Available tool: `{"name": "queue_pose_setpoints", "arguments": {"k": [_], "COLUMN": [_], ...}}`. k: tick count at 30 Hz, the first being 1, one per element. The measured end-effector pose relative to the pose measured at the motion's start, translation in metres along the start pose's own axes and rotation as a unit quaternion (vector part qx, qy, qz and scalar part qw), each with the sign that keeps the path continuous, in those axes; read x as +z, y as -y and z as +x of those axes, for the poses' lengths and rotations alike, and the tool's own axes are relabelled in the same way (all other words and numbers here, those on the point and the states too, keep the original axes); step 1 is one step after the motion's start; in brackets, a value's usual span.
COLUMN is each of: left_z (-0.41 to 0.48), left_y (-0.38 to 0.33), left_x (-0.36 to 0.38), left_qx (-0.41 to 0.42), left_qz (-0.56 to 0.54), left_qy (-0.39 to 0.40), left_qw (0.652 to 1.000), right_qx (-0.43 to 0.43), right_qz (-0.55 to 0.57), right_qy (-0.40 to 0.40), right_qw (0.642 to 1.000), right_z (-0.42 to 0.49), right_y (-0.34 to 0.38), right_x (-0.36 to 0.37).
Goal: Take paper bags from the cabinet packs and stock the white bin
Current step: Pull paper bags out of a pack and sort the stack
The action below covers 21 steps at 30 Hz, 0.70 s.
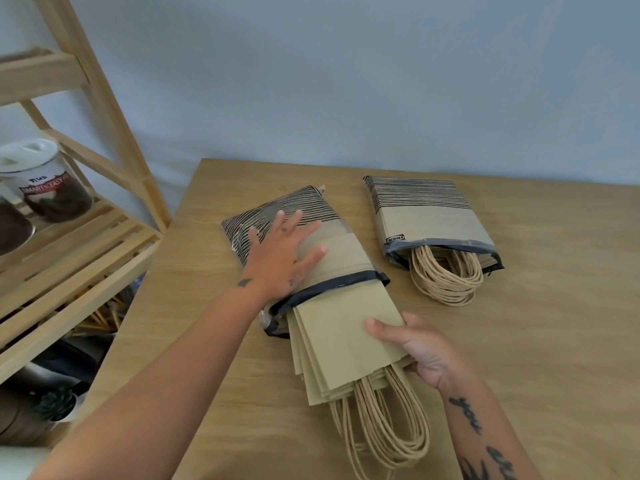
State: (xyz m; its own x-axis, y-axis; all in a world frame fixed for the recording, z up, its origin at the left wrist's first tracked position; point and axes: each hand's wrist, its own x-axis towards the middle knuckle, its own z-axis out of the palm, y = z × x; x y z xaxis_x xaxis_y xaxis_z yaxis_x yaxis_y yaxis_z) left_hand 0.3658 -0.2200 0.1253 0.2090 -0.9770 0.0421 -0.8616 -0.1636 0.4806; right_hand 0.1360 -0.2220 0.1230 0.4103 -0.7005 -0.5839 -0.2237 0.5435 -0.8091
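- Head view, looking down at my two hands on a wooden bench [554, 323].
- My right hand [412, 344] pinches the right edge of a stack of paper bags [339, 344], thumb on top and fingers curled beneath.
- My left hand [282, 254] lies flat with fingers spread. It presses on the pack [273, 209] that holds those bags, a clear plastic wrapper with a dark rim at its mouth.
- The bags lie partly out of the pack's mouth, their striped far ends inside the wrapper under my left hand.
- Their long axis runs from my left hand toward me, slanting a little right, with the twisted paper handles [381, 434] nearest my body.
- I judge the coming pull must follow that axis, toward me, while my left hand pins the wrapper. My right hand is nearer the free end.
- A second pack [426, 220] lies to the right, apart from the first, with its bags inside and only the handles spilling out.
- A wooden shelf [69, 237] stands left of the bench, holding a white-lidded jar [45, 181].
- The white bin is not in view.
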Motion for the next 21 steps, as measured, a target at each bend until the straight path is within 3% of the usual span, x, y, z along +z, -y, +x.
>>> {"name": "queue_pose_setpoints", "arguments": {"k": [4,7,10,21], "left_z": [-0.032,-0.051,-0.044,0.042], "left_y": [0.014,0.018,0.018,0.058], "left_x": [0.006,0.023,0.030,0.023], "left_qx": [-0.081,-0.123,-0.119,-0.083], "left_qz": [-0.063,-0.150,-0.215,-0.239], "left_qy": [-0.046,-0.035,-0.025,0.001], "left_qw": [0.994,0.980,0.969,0.967], "right_qx": [0.004,-0.004,-0.008,-0.048], "right_qz": [0.007,-0.005,-0.010,0.029], "right_qy": [-0.036,-0.049,-0.058,-0.058], "right_qw": [0.999,0.999,0.998,0.997], "right_z": [0.010,0.017,0.026,0.097], "right_y": [-0.004,0.001,0.009,0.041], "right_x": [0.002,0.006,0.012,0.021]}}
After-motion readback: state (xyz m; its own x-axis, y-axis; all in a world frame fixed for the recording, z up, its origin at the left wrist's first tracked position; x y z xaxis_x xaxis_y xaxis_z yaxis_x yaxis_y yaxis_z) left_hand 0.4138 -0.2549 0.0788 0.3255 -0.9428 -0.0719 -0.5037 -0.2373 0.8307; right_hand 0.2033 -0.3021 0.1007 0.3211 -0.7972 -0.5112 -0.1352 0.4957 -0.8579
